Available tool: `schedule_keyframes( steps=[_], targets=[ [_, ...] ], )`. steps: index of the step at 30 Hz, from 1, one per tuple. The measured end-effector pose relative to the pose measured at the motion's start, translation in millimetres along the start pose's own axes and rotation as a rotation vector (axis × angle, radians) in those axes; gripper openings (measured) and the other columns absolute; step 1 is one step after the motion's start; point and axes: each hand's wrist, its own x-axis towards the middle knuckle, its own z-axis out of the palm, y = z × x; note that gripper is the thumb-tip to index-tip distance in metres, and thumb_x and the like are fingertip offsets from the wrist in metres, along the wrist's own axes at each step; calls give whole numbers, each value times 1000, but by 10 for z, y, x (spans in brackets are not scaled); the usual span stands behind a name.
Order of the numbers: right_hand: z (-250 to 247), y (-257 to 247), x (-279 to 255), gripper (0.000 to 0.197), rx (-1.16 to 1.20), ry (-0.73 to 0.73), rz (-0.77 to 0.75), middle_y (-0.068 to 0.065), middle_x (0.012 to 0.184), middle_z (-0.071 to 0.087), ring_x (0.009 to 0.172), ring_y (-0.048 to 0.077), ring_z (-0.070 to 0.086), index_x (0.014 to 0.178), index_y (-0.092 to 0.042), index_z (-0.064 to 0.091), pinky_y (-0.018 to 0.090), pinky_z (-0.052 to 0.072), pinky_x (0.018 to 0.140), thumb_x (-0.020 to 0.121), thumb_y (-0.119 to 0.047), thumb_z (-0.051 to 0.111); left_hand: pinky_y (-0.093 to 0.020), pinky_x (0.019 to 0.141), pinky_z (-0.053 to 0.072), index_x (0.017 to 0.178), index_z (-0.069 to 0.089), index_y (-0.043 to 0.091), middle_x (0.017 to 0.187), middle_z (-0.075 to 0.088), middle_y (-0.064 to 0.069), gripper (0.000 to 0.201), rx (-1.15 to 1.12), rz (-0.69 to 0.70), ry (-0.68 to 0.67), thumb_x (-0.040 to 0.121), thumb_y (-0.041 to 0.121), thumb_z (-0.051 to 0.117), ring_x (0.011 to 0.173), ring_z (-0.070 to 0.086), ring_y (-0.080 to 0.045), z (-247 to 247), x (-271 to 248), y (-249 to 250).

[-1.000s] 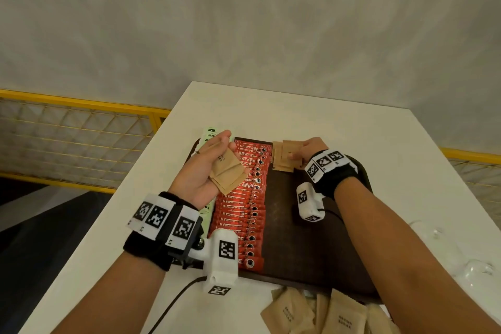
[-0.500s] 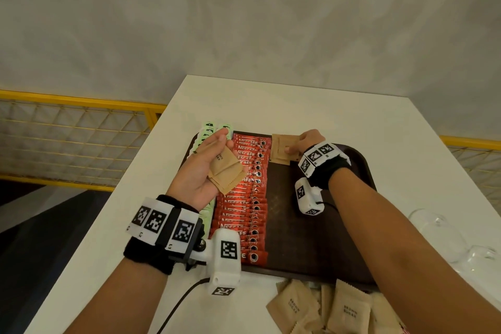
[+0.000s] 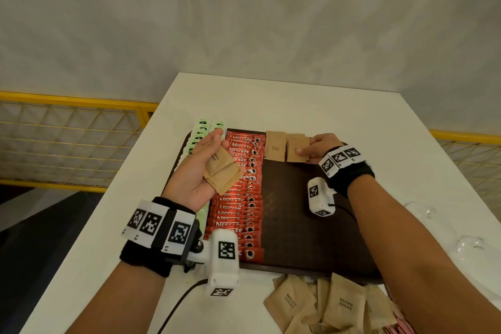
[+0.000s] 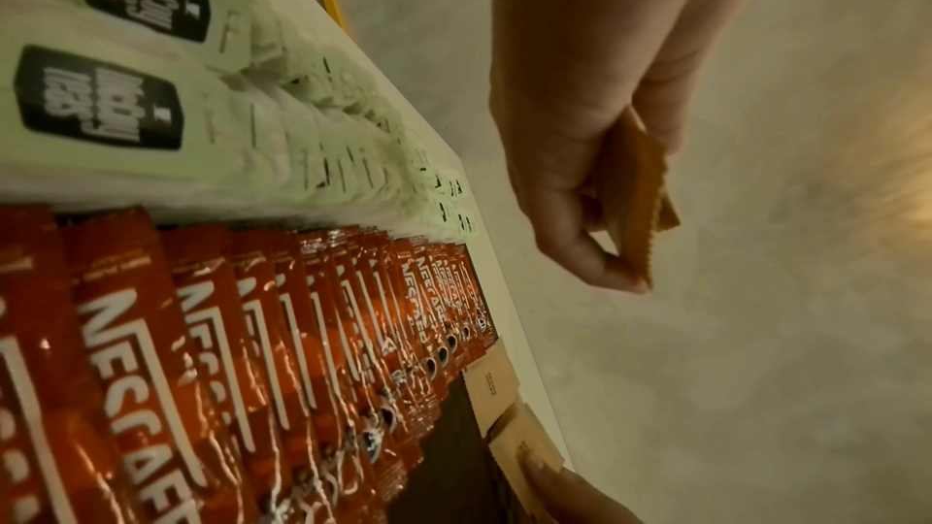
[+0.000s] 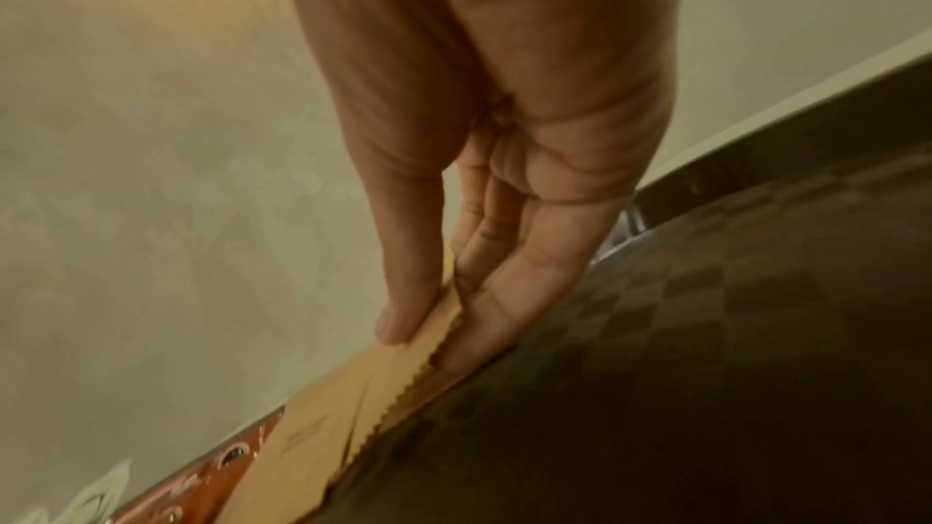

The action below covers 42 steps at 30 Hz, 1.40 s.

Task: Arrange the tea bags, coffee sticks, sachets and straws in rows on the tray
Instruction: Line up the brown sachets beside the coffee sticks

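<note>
A dark brown tray lies on the white table. Pale green tea bags fill its left edge, and a row of red coffee sticks lies beside them. Two brown sugar sachets lie at the tray's far edge: one flat by the sticks, a second to its right. My right hand pinches that second sachet between thumb and fingers against the tray. My left hand hovers palm up over the sticks and grips a small stack of brown sachets, thumb on top.
Loose brown sugar sachets lie heaped on the table in front of the tray's near edge. Clear glassware stands at the table's right edge. A yellow mesh railing runs behind the table on the left.
My right hand has shifted right along the tray's far edge with a sachet, leaving one sachet flat beside the coffee sticks. The left hand has kept its stack.
</note>
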Motion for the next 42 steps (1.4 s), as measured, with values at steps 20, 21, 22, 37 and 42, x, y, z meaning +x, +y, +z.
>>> schedule_keyframes(
  steps=[20,21,22,37,42],
  targets=[
    [95,-54,24,79,-210,86,-10,16,129,49,116,32,50,132,-6,34,36,42,80,68,-10,81,-46,80,55,115,59,14,87,65,-6,27,-54,-79,-6,89,8,52,75,61,-17,36,-30,-58],
    [101,-48,15,79,-207,90,-6,16,128,49,115,32,51,132,-6,34,35,41,79,69,-11,81,-47,82,54,117,58,14,89,65,-7,29,-55,-80,-7,89,8,53,77,61,-17,45,-36,-56],
    [106,-38,5,77,-207,94,-5,16,127,50,113,32,51,131,-6,34,34,42,78,70,-11,80,-48,82,53,119,57,13,92,65,-8,31,-62,-83,-9,89,7,53,79,61,-18,53,-41,-54],
    [307,-547,-1182,29,-29,-419,-470,-2,88,60,77,14,58,101,-14,62,19,47,54,80,-32,71,-36,67,59,129,50,14,116,64,-15,36,65,-108,-80,93,8,50,87,67,-22,197,-23,-194],
    [379,-474,-1242,19,172,-464,-416,13,95,60,79,29,57,97,-8,60,19,48,52,81,-13,70,-39,79,55,108,60,11,103,68,-14,20,54,-81,-153,95,15,45,92,63,-25,126,-87,-169]
  ],
)
